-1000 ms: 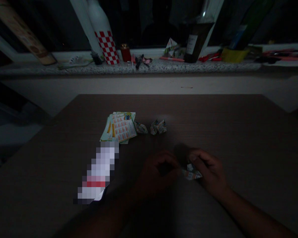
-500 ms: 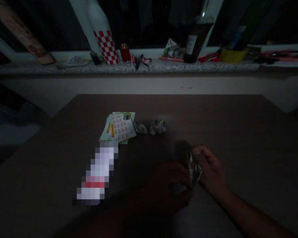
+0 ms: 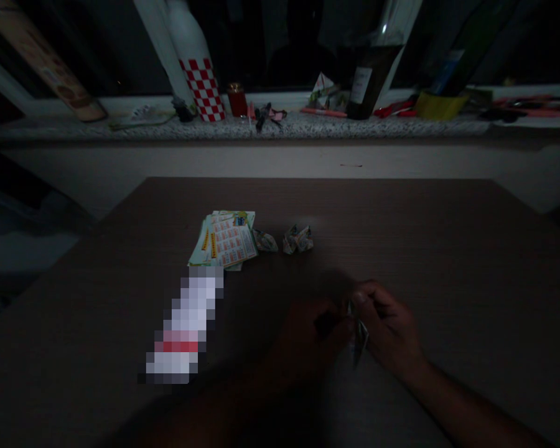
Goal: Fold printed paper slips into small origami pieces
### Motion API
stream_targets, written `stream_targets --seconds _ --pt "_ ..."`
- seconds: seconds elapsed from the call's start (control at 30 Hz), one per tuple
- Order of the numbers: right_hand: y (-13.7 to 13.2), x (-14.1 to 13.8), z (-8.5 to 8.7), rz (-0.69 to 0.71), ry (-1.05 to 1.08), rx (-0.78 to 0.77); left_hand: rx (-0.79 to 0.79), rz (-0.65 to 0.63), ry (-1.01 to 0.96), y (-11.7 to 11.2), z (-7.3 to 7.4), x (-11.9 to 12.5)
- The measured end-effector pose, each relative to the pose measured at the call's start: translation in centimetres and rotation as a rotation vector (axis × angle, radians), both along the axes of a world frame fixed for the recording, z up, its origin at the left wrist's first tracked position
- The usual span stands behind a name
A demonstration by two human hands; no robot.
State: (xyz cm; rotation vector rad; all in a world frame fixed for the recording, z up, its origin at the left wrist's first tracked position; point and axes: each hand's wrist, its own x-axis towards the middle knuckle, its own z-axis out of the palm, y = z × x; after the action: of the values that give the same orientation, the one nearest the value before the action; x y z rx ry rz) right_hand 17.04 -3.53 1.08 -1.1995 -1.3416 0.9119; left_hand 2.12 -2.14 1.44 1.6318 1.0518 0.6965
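A folded piece of printed paper is held low over the table between my hands. My right hand pinches its upper end between thumb and fingers. My left hand, dark in shadow, has its thumb and fingertips closed on the paper's left side. Just beyond lie two small folded paper shapes: a pointed one touching a stack of printed paper slips, and a zigzag one to its right. The folds facing my palms are hidden.
A pixelated pale, elongated object lies on the table left of my hands. Behind, the stone windowsill holds a red-and-white checkered bottle, a dark labelled bottle, a red jar and a yellow container.
My left hand has risen from the paper's lower edge to its upper left side, fingers now closed. The paper looks narrower, and my right hand has shifted slightly down and left.
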Motion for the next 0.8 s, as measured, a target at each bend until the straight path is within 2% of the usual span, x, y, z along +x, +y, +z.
stream_targets --seconds 0.17,0.3,0.5,0.8 --pt "-0.13 -0.38 -0.15 0.015 -0.112 0.092 -0.038 0.035 0.009 0.02 -0.22 0.49" --pt "-0.03 -0.29 -0.32 -0.049 -0.199 0.104 -0.068 -0.021 0.03 -0.24 -0.08 0.37" --pt "0.19 -0.08 -0.36 -0.061 -0.24 0.08 0.104 -0.122 -0.03 -0.51 0.21 -0.06" --pt "-0.15 -0.24 -0.47 -0.015 -0.299 0.101 0.211 -0.234 -0.076 -0.59 0.12 -0.36"
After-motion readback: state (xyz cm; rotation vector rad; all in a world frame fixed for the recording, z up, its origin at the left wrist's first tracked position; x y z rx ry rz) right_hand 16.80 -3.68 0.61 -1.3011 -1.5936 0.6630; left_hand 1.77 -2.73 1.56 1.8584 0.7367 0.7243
